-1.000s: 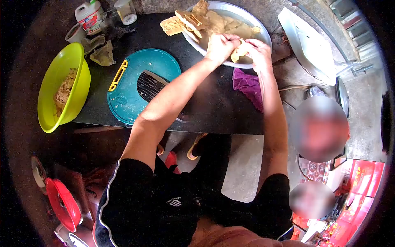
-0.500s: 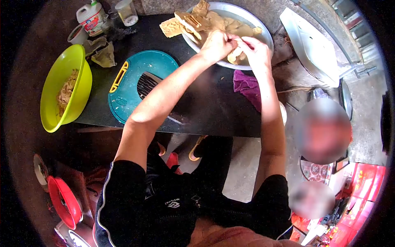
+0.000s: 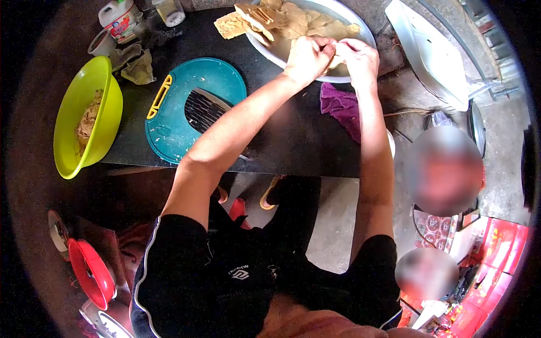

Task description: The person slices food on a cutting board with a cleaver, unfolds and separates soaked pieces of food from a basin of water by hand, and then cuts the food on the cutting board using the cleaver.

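Observation:
My left hand (image 3: 309, 58) and my right hand (image 3: 358, 61) meet over the near side of a large metal basin (image 3: 367, 35). Between their pinched fingers is a small pale yellow piece (image 3: 336, 58), partly hidden by the fingers. Behind my hands, yellowish sheets (image 3: 293, 21) lie in the basin, and flat ribbed pieces (image 3: 232, 26) rest across its left rim. Left of my left arm is a round teal cutting board (image 3: 211, 72) with a dark-bladed cleaver (image 3: 204, 112) on it.
A lime green bowl (image 3: 110, 118) with torn pale pieces stands at the left. A purple cloth (image 3: 342, 110) lies by my right forearm. A jug (image 3: 119, 21), a clear cup (image 3: 169, 11) and a greyish cloth (image 3: 138, 69) are at the back left. A white basin (image 3: 431, 53) is at right.
The view has shifted slightly, so the table sits higher in it. My hands remain together over the basin, and more of the cleaver shows beside my left arm.

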Demonstrator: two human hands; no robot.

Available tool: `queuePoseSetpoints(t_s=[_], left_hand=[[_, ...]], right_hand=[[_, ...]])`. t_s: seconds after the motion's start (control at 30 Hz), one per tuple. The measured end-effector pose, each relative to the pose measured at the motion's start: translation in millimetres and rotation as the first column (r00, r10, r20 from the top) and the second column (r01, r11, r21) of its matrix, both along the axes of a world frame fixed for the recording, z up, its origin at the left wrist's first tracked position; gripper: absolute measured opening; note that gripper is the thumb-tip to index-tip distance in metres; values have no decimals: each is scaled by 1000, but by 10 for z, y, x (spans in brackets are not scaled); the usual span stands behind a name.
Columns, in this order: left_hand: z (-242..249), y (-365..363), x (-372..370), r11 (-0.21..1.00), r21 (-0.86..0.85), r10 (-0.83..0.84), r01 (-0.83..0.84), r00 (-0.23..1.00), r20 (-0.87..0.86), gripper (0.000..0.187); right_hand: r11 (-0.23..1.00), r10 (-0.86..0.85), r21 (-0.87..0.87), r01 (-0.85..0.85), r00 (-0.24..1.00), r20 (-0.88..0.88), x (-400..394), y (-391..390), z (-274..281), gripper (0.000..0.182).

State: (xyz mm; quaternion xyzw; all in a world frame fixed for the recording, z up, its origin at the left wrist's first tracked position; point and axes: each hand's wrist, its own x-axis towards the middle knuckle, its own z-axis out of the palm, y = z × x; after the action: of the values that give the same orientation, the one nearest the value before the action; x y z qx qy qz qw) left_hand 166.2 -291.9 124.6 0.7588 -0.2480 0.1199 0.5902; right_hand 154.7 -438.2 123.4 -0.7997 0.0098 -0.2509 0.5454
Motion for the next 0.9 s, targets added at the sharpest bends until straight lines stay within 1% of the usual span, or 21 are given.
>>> queuePoseSetpoints(t_s=[0.03, 0.07, 0.17, 0.2, 0.3, 0.33, 0.37, 0.43, 0.47, 0.53, 0.57, 0.63, 0.7, 0.73, 0.83, 0.87, 0.9], left_hand=[[9, -4, -16, 1000, -4, -6, 6, 1000, -14, 28], [-20, -20, 6, 1000, -6, 17, -17, 1000, 20, 27], [-45, -5, 91, 999, 28, -18, 20, 998, -53, 25], [-31, 15, 116, 997, 51, -59, 65, 992, -113, 27], [-46, 104, 159, 979, 152, -68, 133, 925, -374, 34], [-242, 90, 287, 977, 72, -152, 200, 895, -419, 40], [-346, 75, 385, 973, 70, -170, 222, 882, -440, 41], [-455, 56, 482, 961, 60, -208, 269, 850, -485, 43], [-249, 125, 372, 958, 56, -212, 283, 823, -527, 40], [-207, 192, 397, 955, -2, -238, 296, 764, -600, 39], [-147, 215, 384, 953, -31, -251, 301, 732, -633, 38], [-60, 245, 312, 964, -13, -217, 264, 762, -611, 35], [26, 289, 199, 974, 8, -179, 228, 786, -591, 33], [-86, 243, 251, 982, -4, -161, 191, 814, -559, 29], [-223, 170, 279, 994, 72, -41, 87, 874, -485, 27], [-230, 169, 264, 997, 63, -13, 45, 897, -441, 23], [-289, 156, 277, 998, 64, 17, 6, 934, -358, 23]], right_hand=[[994, 33, 104, -32, 999, -8, 15, -37, -40, 13], [955, 142, 268, -132, 990, -19, -4, -68, -41, 15], [854, 232, 489, -179, 971, -50, -57, -92, -32, 19], [841, 250, 501, -203, 968, -28, -95, -82, -29, 21], [924, 159, 364, -116, 983, -90, -275, 79, 48, 26], [955, 179, 267, -128, 968, -176, -307, 83, -2, 36], [946, 279, 226, -233, 940, -197, -397, 176, 63, 41], [988, 152, 9, -153, 968, -202, -292, 83, -198, 41], [986, 137, -62, -154, 967, -216, -263, 65, -205, 40], [967, 106, -200, -157, 965, -242, -221, 51, -205, 38], [971, 107, -185, -152, 967, -230, -197, 55, -203, 37], [978, 113, -151, -146, 971, -211, -165, 93, -211, 36], [969, 46, -221, -114, 956, -291, -207, 178, -59, 35], [960, 11, -262, -102, 945, -327, -218, 214, 34, 34], [890, -113, -453, -56, 935, -337, -221, 302, 149, 34], [912, -59, -403, -74, 950, -307, -194, 282, 86, 34], [923, -28, -377, -77, 964, -264, -188, 268, 29, 34]])
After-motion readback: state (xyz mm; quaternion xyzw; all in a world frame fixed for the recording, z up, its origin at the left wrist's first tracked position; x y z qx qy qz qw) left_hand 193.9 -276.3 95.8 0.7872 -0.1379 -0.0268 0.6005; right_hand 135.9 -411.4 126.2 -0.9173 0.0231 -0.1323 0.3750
